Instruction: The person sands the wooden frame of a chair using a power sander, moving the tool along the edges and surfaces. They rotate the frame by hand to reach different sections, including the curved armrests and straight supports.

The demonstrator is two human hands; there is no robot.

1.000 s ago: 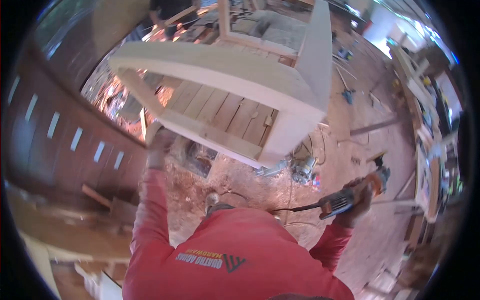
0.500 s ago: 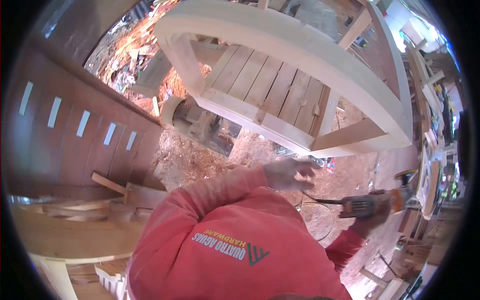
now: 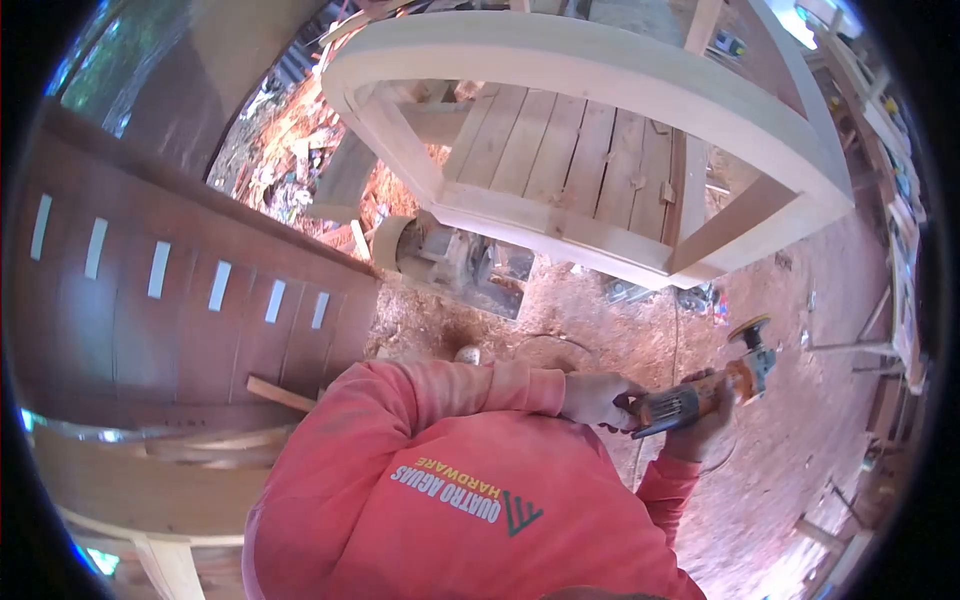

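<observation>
An angle grinder [image 3: 672, 405] with an orange-and-black body is in front of my chest, its round disc [image 3: 750, 327] pointing up and to the right. My right hand [image 3: 706, 420] wraps round the body near the gear head. At the rear end my left hand [image 3: 598, 398] has its fingers curled against the casing; the fingertips are partly hidden. Beyond both hands stands a pale wooden bench frame [image 3: 560, 52] with a curved rail and a slatted panel [image 3: 560, 150]. Neither the hands nor the disc touch it.
A brown panelled wooden piece [image 3: 130, 300] with several pale slots stands at left. Another bench-like wooden piece [image 3: 150, 490] is at lower left. Machinery [image 3: 465, 262] sits on the dusty floor [image 3: 590, 335] below the frame. Timber [image 3: 905, 290] lines the right side.
My left hand has moved right from open air to the rear of the angle grinder. The grinder has shifted left and tilted, its disc higher. The view has turned slightly.
</observation>
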